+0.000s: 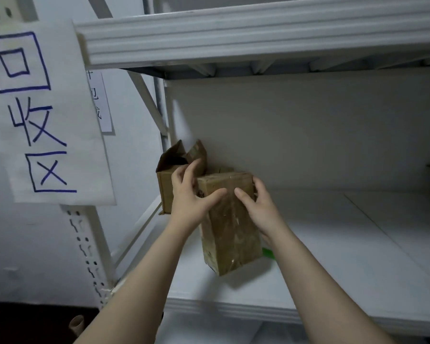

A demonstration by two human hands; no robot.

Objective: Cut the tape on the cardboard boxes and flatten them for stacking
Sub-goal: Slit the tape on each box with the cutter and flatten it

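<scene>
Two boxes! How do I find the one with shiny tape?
Look at the white shelf, toward its back left corner, where two brown boxes are. The taped box is the nearer one, held between the left hand and the right hand. Unlike the open box behind it, its flaps are shut.

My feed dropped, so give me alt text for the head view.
Both hands hold a taped cardboard box at a white shelf, left hand on its left edge and right hand on its right. An open cardboard box stands behind it in the back left corner; a handwritten paper sign hangs at left.
</scene>
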